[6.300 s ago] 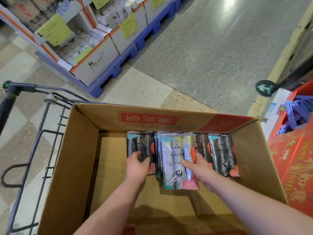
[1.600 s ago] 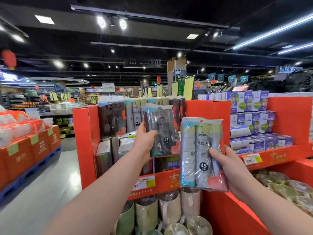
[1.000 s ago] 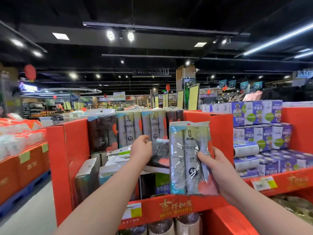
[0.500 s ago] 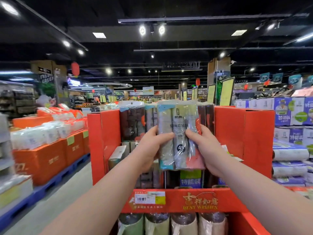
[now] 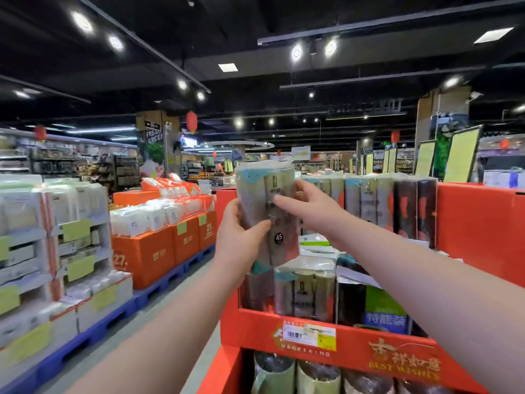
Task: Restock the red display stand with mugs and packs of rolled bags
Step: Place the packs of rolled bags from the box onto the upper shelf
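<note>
**One pack of rolled bags point(image 5: 265, 211) in both hands, up at the red stand's left end**

Half a second ago you held this pack in front of the middle of the top row. Now it is at the left end of that row, upright, and the aisle fills the left of the view. The dark pack that your left hand carried a second and a half ago is no longer in it.

Your left hand point(image 5: 241, 243) grips the pack's lower left edge, with the thumb curled across the front. Your right hand point(image 5: 309, 211) pinches the upper right edge, thumb on the front and fingers going behind.

Just right of the pack, a row of standing packs point(image 5: 369, 200) fills the top tier of the red display stand point(image 5: 483, 223), pale ones first and dark ones at the far end. Below the held pack, more packs point(image 5: 301, 291) stand behind the front lip, beside a blue and green box point(image 5: 383, 311). A price label point(image 5: 309, 334) is stuck on that lip, and wrapped mugs point(image 5: 315, 376) sit in the tier beneath.

Across the aisle to the left, orange cartons point(image 5: 159, 251) rest on a blue pallet point(image 5: 159, 288).
</note>
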Available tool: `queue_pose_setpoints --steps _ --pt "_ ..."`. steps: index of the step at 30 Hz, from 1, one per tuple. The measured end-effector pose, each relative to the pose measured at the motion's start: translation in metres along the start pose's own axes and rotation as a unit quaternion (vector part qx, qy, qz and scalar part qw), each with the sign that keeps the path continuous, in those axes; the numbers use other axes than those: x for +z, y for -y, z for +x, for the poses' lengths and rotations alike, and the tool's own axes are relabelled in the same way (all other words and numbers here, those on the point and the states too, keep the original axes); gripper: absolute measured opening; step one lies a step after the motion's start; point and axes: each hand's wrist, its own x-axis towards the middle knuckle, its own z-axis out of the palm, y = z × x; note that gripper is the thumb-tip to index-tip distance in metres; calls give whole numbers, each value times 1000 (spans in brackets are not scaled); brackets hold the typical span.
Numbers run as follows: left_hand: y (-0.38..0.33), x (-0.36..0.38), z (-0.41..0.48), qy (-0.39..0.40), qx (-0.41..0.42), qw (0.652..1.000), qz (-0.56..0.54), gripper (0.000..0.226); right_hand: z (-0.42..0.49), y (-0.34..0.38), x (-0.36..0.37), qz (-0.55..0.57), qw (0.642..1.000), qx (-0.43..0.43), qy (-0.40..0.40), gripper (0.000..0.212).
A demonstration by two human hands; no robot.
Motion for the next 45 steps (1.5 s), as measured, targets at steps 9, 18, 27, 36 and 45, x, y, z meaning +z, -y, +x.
queue_pose_setpoints --steps 9,18,27,36,45 --pt "8 -10 2 -32 36 996 78 51 31 23 40 -23 998 -65 11 125" --pt "26 -11 0 49 -44 995 70 49 42 -6 42 -72 996 -60 1 82" --pt "33 -3 13 78 -50 992 88 58 55 -5 30 -87 995 -54 -6 80" --pt "47 -10 17 101 -88 988 78 75 64 1 27 -81 995 -56 3 81" --pt "62 -9 9 140 -142 959 201 104 66 -24 25 -87 995 -46 -6 84"
